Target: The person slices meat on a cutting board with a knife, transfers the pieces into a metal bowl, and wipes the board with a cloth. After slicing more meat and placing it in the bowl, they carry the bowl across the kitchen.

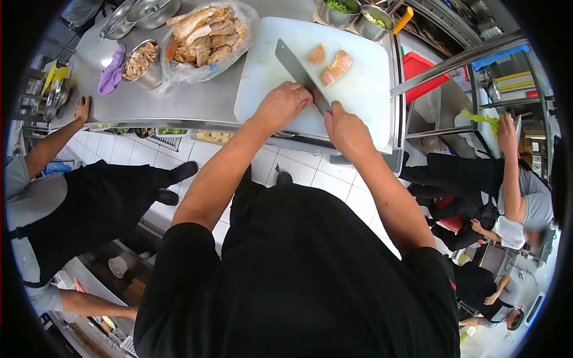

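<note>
A wide-bladed kitchen knife (pixel 298 67) is in my right hand (pixel 349 128), its blade slanting up and left over the white cutting board (pixel 370 71). My left hand (pixel 284 105) rests on the board against the near side of the blade. Its fingers are curled in, and whatever lies under them is hidden. Beyond the blade, to the right, are two pieces of pale pinkish meat: a larger piece (pixel 338 68) and a smaller piece (pixel 317 54). Both lie apart from my hands.
Left of the board sit a plastic bag (pixel 206 73) of meat pieces, a metal container (pixel 150 76) of shredded meat and a purple cloth (pixel 111 71). Metal bowls with greens (pixel 340 7) stand behind. Co-workers are at both sides; one at right holds lettuce (pixel 482 121).
</note>
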Tool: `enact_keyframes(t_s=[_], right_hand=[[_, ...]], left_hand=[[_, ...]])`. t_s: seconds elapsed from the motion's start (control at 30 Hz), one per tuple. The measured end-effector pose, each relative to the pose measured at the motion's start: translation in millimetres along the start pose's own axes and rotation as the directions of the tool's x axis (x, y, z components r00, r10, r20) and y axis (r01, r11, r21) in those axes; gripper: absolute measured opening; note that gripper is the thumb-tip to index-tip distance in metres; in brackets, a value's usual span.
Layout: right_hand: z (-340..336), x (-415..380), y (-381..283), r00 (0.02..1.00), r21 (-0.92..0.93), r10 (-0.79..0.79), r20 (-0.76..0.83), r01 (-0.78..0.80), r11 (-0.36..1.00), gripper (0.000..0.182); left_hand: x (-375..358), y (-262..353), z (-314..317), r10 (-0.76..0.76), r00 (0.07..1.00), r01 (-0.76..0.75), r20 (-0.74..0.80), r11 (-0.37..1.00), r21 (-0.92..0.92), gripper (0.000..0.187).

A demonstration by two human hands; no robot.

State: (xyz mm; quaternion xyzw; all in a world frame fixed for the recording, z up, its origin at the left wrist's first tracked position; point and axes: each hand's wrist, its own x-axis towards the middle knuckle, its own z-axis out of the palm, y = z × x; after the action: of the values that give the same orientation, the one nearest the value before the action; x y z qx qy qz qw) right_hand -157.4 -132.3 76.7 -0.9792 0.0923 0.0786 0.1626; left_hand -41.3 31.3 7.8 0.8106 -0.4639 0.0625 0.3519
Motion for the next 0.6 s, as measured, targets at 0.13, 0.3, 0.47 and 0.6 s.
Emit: enact_keyframes(t_s=[0.13, 0.3, 0.47, 0.6], right_hand=[[-19.9, 19.9, 4.3, 0.994, -0.001, -0.109, 0.003, 0.109, 0.994, 0.026], [7.7, 6.2, 5.5, 1.0, 0.099, 0.004, -0.022, -0.002, 0.995, 0.029], [-13.1, 16.1, 12.1, 0.996, 0.188, -0.014, -0.088, 0.031, 0.982, 0.035], [-31.9, -4.4, 36.4, 0.943, 0.379, 0.151, -0.297, -0.028, 0.925, 0.036]], left_hand=[[1.4, -0.1, 1.2, -0.048, 0.999, 0.047, 0.023, 0.999, 0.016, 0.006], [-0.8, -4.0, -0.5, 0.021, 1.0, -0.021, 0.011, 1.0, 0.016, 0.005], [6.1, -11.4, -19.4, -0.032, 0.997, 0.036, 0.075, 0.998, -0.045, 0.005], [28.7, -23.6, -24.4, -0.256, 0.963, 0.263, 0.087, 0.961, -0.086, 0.012]])
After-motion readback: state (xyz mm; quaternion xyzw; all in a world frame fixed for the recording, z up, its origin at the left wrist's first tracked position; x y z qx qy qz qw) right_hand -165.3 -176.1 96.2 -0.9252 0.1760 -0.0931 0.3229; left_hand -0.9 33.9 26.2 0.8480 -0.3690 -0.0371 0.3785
